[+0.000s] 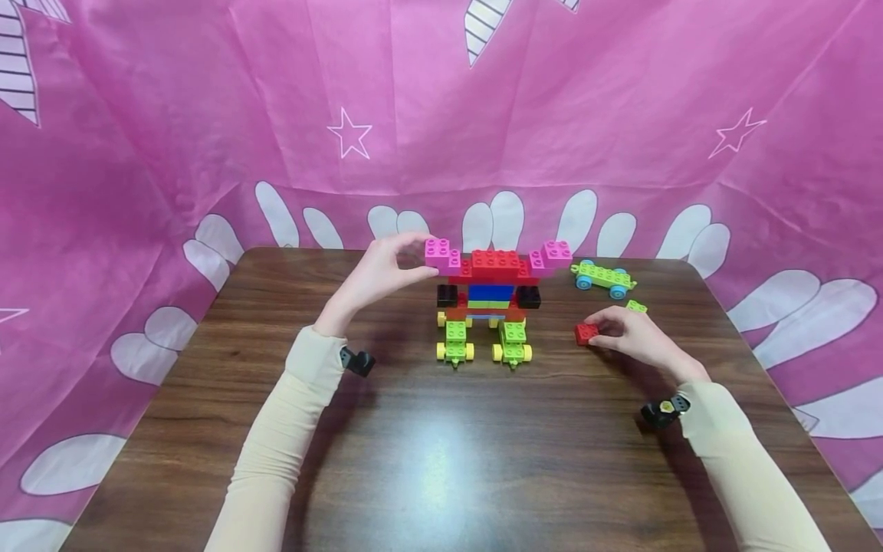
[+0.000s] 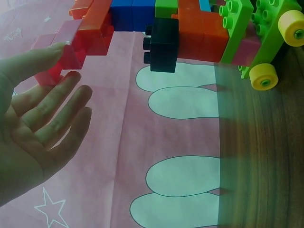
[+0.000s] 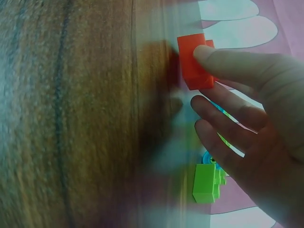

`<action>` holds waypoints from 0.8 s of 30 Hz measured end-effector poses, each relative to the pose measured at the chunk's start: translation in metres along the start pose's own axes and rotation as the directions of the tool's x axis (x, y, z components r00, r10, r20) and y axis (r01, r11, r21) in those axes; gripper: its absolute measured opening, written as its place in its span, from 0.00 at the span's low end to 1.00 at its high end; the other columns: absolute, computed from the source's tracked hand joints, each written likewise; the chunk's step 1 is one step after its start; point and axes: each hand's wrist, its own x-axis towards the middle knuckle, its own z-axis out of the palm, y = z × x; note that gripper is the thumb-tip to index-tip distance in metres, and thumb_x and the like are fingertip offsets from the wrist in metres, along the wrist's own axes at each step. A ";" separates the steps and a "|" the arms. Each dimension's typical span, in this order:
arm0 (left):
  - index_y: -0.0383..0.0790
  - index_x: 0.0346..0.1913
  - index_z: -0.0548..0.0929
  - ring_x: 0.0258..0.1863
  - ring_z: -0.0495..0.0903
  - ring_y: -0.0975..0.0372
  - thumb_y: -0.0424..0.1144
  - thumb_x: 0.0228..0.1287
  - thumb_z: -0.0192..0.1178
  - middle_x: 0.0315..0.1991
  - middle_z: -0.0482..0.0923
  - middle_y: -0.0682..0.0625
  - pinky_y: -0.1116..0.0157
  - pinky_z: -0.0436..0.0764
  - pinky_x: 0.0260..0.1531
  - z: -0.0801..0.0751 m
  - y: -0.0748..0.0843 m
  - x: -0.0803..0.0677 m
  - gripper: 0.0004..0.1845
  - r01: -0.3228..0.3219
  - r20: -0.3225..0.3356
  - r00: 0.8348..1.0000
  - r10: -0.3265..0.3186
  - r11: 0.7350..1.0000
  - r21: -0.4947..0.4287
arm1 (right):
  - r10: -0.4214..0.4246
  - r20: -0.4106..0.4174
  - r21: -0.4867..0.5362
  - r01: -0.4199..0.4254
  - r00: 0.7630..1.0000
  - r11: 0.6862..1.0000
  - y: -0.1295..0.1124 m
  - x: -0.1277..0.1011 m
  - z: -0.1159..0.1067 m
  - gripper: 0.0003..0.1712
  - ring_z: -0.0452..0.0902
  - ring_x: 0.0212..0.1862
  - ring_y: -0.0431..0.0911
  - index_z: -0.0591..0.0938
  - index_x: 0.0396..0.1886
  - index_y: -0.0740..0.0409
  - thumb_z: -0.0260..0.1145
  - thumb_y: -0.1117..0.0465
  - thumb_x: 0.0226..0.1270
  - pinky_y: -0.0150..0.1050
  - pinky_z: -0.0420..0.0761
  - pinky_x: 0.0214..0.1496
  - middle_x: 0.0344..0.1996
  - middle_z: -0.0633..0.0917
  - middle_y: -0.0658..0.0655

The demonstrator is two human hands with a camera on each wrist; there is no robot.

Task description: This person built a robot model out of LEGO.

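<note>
A toy figure built of blocks stands mid-table, with a red block point(image 1: 495, 264) on top, a blue block point(image 1: 490, 294) below it and black blocks at its sides. Its feet are green wheeled bases point(image 1: 455, 351) with yellow wheels. My left hand point(image 1: 382, 268) pinches the stepped pink block point(image 1: 438, 251) at the figure's left end between thumb and fingers. The matching pink block point(image 1: 556, 251) on the other end is untouched. Right of the figure, my right hand point(image 1: 631, 335) pinches a small red block point(image 3: 192, 61) by its sides, close over the table.
A green toy car base point(image 1: 603, 276) with blue wheels stands at the back right. Nearer the right hand is a small green block point(image 3: 205, 183). The brown wooden table point(image 1: 441, 429) ends at a pink cloth backdrop point(image 1: 441, 115).
</note>
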 end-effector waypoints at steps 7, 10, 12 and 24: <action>0.43 0.58 0.80 0.47 0.85 0.58 0.42 0.59 0.72 0.47 0.86 0.47 0.58 0.82 0.55 0.000 -0.001 -0.002 0.24 0.006 -0.003 1.000 -0.006 1.000 0.002 | 0.015 -0.053 -0.023 -0.016 0.998 1.000 -0.009 -0.005 -0.010 0.19 0.80 0.48 0.45 0.85 0.50 0.50 0.73 0.50 0.61 0.26 0.77 0.47 0.44 0.88 0.52; 0.43 0.58 0.80 0.47 0.85 0.58 0.42 0.59 0.72 0.46 0.86 0.47 0.58 0.82 0.55 0.001 -0.001 -0.001 0.24 0.003 -0.006 1.000 -0.003 1.000 -0.005 | 0.043 -0.067 0.002 -0.043 0.997 0.999 -0.013 -0.008 -0.014 0.19 0.80 0.48 0.47 0.85 0.50 0.49 0.73 0.49 0.62 0.28 0.79 0.48 0.45 0.87 0.52; 0.43 0.58 0.80 0.47 0.85 0.58 0.43 0.59 0.72 0.46 0.87 0.47 0.58 0.82 0.55 0.002 -0.002 -0.001 0.24 0.003 -0.008 1.000 -0.003 1.000 -0.007 | 0.035 -0.079 0.007 -0.034 0.996 0.999 -0.015 -0.010 -0.017 0.19 0.80 0.48 0.47 0.85 0.50 0.49 0.73 0.49 0.62 0.29 0.80 0.48 0.45 0.87 0.52; 0.41 0.58 0.80 0.48 0.84 0.57 0.42 0.60 0.71 0.46 0.86 0.45 0.57 0.82 0.57 0.004 -0.003 -0.002 0.23 0.032 -0.013 0.999 -0.032 0.999 -0.035 | -0.060 -0.221 -0.010 0.059 0.973 0.998 -0.039 -0.008 -0.037 0.16 0.76 0.41 0.28 0.87 0.46 0.46 0.76 0.57 0.58 0.16 0.74 0.45 0.40 0.88 0.48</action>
